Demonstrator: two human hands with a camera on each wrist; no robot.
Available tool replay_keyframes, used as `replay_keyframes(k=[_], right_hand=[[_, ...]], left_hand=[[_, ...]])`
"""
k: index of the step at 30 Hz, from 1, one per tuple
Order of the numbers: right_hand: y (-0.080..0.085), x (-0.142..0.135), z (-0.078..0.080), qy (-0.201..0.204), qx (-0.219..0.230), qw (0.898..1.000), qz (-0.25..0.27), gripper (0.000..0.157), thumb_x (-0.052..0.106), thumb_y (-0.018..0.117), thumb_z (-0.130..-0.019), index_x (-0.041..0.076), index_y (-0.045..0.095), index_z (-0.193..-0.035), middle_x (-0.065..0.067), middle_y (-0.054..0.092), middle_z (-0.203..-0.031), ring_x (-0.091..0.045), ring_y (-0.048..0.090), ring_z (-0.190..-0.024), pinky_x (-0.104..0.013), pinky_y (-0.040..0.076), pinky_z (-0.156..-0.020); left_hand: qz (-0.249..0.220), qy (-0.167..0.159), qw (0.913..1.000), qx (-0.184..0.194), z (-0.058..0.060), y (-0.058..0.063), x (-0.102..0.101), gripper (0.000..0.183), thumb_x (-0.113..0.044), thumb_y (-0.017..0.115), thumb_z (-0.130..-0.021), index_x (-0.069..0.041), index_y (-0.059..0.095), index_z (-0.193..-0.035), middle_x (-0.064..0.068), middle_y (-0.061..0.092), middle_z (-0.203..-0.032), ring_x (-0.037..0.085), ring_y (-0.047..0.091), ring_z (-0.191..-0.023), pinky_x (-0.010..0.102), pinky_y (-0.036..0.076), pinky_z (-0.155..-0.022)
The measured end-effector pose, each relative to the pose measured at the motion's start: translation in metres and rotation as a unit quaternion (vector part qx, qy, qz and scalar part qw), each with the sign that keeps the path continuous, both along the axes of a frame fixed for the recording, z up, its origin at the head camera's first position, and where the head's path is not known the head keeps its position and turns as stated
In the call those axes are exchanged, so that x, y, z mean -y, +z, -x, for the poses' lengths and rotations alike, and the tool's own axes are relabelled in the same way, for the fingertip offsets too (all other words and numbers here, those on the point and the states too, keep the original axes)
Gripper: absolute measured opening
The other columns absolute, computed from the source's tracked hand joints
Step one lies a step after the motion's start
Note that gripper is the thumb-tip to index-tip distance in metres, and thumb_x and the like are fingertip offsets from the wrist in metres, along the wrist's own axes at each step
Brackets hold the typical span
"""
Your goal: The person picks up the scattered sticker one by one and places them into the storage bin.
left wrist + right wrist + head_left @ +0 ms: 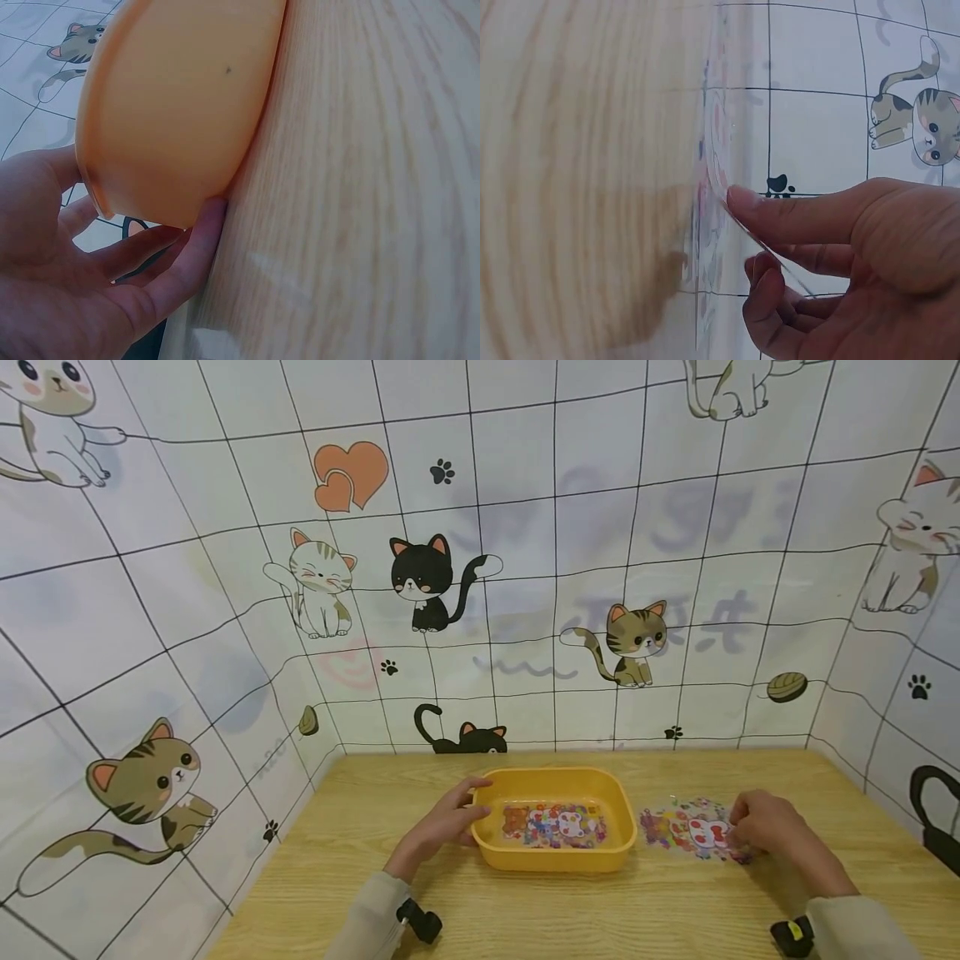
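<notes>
A yellow plastic basin (555, 860) stands on the wooden table, with a colourful cartoon sticker sheet (555, 825) lying flat inside. My left hand (447, 817) grips the basin's left end, thumb at the rim and fingers against the outer wall, as the left wrist view shows from below the rim. To the right of the basin are clear sticker sheets (686, 828) with cartoon figures and small coloured spots. My right hand (772, 827) pinches the right edge of one thin sheet between thumb and curled fingers; in the right wrist view that edge (761, 244) tilts up from the tabletop.
The wooden table (555, 914) meets cloth walls (517, 552) printed with cats and grid lines on three sides. A black curved object (937, 827) sits at the far right. Small black devices (420, 922) are strapped at both wrists.
</notes>
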State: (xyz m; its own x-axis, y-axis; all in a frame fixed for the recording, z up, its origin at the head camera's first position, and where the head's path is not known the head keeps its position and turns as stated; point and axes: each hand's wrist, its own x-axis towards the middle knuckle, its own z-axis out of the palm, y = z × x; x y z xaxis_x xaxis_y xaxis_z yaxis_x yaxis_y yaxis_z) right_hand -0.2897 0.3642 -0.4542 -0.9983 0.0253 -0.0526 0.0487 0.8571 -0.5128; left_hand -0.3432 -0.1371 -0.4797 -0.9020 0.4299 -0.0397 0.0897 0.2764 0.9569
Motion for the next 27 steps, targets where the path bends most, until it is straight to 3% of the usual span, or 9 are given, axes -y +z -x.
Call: replay_keyframes(k=[10,18,27], right_hand=[[0.008,-0.007,0.003,0.044,-0.006,0.998,0.041,0.026,0.007,0.07,-0.09,-0.012,0.068,-0.107,-0.018,0.07,-0.097,-0.024,0.062,-0.085,-0.035,0.054,-0.067],[0.021,-0.011,0.0,0.042,0.035,0.989,0.136,0.035,0.005,0.062,-0.098,-0.019,0.059,-0.123,-0.017,0.07,-0.102,-0.019,0.065,-0.084,-0.035,0.061,-0.066],[0.034,-0.017,-0.006,0.052,0.007,0.99,0.132,0.039,0.002,0.062,-0.094,-0.021,0.058,-0.126,-0.018,0.072,-0.101,-0.019,0.066,-0.08,-0.035,0.062,-0.066]], left_hand=[[-0.002,-0.004,1.0,0.002,0.0,0.0,0.0,0.048,-0.021,0.058,-0.106,-0.022,0.047,-0.152,0.026,0.042,-0.152,0.035,0.06,-0.124,0.044,0.066,-0.078],[-0.002,-0.011,0.9999,0.003,0.0,0.001,0.001,0.049,-0.023,0.059,-0.106,-0.021,0.045,-0.153,0.026,0.045,-0.148,0.033,0.063,-0.119,0.045,0.066,-0.079],[0.003,-0.009,1.0,0.0,0.0,0.001,0.001,0.048,-0.022,0.059,-0.106,-0.022,0.046,-0.152,0.025,0.043,-0.151,0.031,0.062,-0.119,0.044,0.066,-0.077]])
